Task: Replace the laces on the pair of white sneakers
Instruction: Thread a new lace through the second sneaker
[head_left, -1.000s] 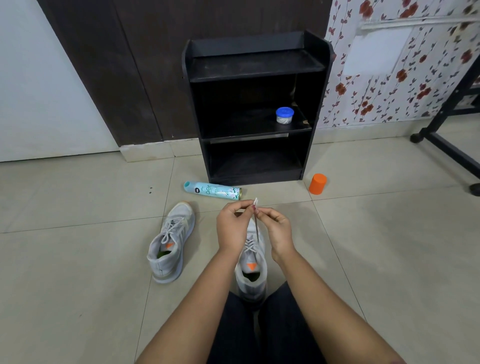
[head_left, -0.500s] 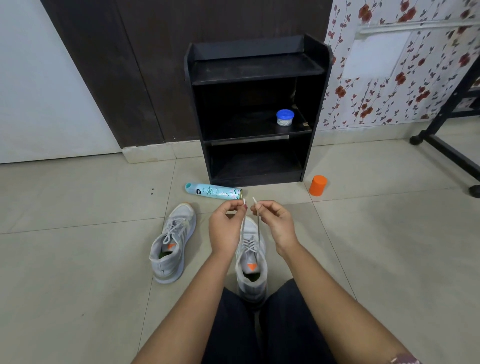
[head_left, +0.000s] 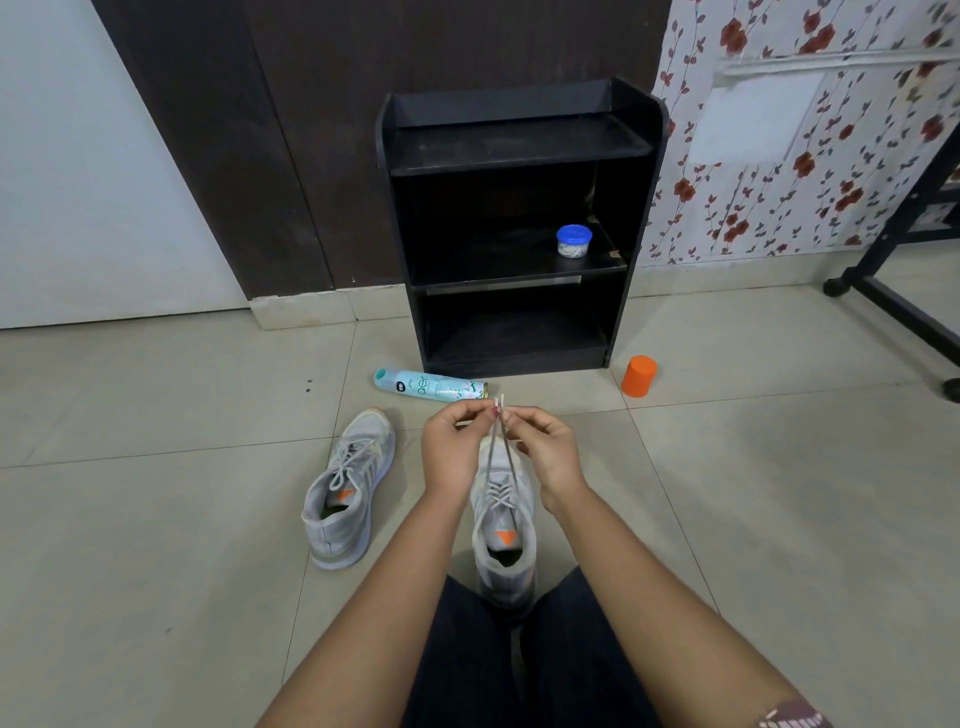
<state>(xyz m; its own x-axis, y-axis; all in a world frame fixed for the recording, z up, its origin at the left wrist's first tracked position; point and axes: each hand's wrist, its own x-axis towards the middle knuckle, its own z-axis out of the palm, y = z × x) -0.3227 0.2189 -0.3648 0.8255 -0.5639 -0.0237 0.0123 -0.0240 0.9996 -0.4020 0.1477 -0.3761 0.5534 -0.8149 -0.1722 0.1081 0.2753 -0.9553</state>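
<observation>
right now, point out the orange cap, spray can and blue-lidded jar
orange plastic cap (head_left: 639, 375): head view, its side wall
pale teal spray can (head_left: 431, 385): head view, mid body
small blue-lidded jar (head_left: 573, 245): head view, its side wall

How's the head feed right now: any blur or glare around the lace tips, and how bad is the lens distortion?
Head view: light is soft and even, with no harsh glare; the lace tips look sharp, pinched between left hand and right hand. Head view, outer parts: the wide lens bows and tilts the shelf sides.
</observation>
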